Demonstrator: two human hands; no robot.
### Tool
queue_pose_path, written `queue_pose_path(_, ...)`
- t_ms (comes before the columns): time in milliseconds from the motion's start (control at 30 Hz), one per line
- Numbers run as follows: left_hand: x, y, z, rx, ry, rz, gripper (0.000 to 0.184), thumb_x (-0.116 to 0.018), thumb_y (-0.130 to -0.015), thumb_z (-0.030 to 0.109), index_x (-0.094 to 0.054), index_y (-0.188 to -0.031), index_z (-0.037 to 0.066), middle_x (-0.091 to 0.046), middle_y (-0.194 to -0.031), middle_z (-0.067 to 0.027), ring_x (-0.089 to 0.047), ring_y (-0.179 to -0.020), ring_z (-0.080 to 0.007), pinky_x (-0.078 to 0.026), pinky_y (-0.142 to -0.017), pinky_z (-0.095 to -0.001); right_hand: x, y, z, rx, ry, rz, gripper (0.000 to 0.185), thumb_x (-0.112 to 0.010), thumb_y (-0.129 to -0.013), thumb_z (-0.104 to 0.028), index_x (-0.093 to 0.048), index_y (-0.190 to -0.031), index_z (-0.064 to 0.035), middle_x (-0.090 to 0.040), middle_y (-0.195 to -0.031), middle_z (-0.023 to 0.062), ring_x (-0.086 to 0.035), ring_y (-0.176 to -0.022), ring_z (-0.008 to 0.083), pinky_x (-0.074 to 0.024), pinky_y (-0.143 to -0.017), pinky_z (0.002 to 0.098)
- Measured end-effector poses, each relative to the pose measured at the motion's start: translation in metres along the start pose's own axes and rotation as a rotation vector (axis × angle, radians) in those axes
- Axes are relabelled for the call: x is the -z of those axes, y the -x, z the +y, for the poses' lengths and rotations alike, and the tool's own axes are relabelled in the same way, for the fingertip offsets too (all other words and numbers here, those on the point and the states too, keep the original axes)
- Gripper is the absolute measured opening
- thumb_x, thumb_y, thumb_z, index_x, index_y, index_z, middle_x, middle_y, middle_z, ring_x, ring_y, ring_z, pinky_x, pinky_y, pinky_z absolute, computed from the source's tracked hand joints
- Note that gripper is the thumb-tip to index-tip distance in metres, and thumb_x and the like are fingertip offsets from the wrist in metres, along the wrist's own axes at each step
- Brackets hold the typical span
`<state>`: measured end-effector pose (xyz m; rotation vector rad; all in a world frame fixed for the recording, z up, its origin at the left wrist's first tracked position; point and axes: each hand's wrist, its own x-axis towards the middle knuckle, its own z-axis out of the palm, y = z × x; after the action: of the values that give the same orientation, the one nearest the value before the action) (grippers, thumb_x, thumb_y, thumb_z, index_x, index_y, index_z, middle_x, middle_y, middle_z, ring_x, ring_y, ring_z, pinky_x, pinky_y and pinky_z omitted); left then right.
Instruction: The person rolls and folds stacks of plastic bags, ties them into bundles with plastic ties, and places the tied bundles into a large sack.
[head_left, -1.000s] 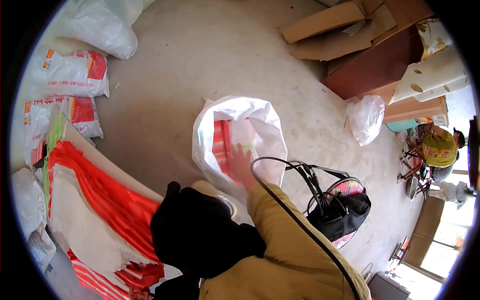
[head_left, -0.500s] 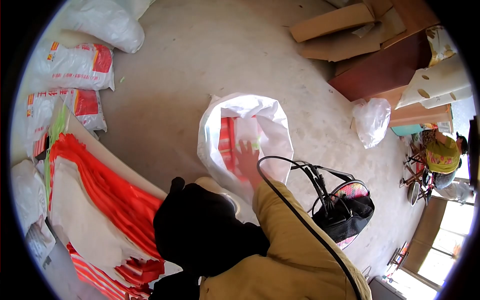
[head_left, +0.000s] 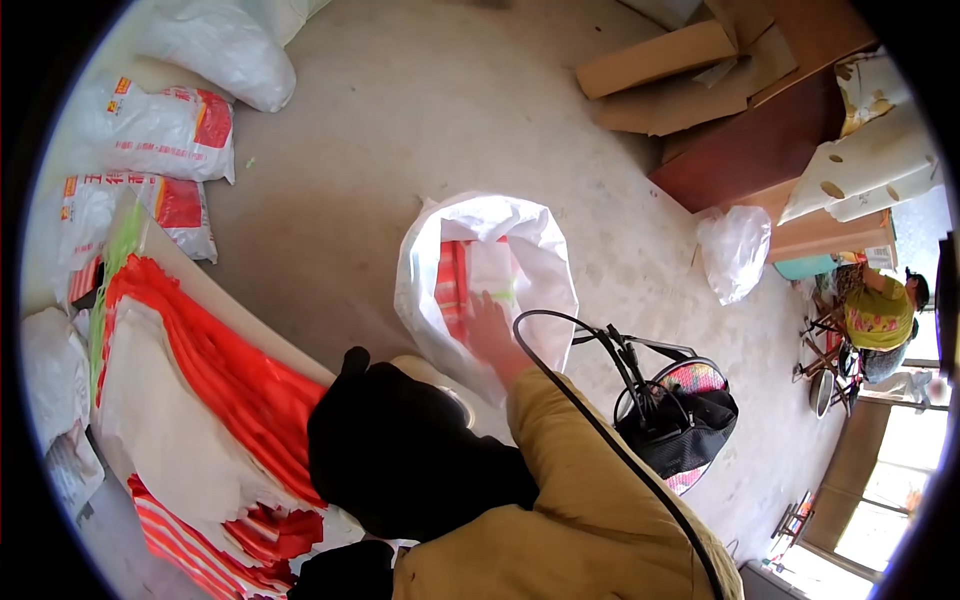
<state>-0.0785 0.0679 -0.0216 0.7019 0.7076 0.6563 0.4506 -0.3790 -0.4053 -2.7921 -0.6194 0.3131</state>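
Observation:
A white woven sack (head_left: 545,225) stands on the floor with its mouth wide and its rim rolled outward. Inside lie red-and-white striped bundles (head_left: 452,285) and a pale bundle with a light green band (head_left: 492,263). My right hand (head_left: 493,333) reaches into the sack from the near side, fingers stretched out over the bundles; whether it presses on them I cannot tell. My left hand does not show. At the lower left, a board carries a heap of red and white plastic sheeting (head_left: 215,365).
Filled white-and-red sacks (head_left: 165,130) lie along the left. A black mesh bag (head_left: 685,425) and a black cable loop sit right of the sack. Cardboard (head_left: 660,65) and a clear plastic bag (head_left: 733,250) are farther right. A person (head_left: 875,315) sits at the far right.
My right hand has drawn back slightly toward me inside the sack. The whole view has shifted a little; the sack and bundles otherwise look the same.

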Motion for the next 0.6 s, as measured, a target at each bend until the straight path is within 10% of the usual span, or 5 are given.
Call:
queue_pose_path(300,0.019,-0.005,-0.015,-0.139,-0.192,0.042,0.069,-0.049,-0.100,0.054,-0.042,-0.147,0.005,-0.068,-0.110,-0.0073,-0.061,-0.104,-0.0199,-0.050,-0.090,-0.0339,-0.003,-0.006,0.005,-0.229,-0.403,0.188,0.036,-0.075,-0.080,-0.023,-0.070,-0.115,-0.0158,-0.053,-0.137,0.0274,-0.045,-0.132,0.0425,-0.0357,-0.112,0.0512)
queue_pose_path(600,-0.016,0.008,-0.029,-0.210,-0.064,0.019,0.063,-0.045,-0.100,0.061,-0.059,-0.130,0.007,-0.065,-0.093,-0.0052,-0.062,-0.095,-0.0223,-0.049,-0.085,-0.0361,0.118,-0.082,-0.068,0.075,-0.758,0.673,0.027,-0.061,-0.095,-0.011,-0.063,-0.120,-0.0003,-0.061,-0.128,0.0190,-0.057,-0.121,0.0339,-0.0439,-0.105,0.0410)
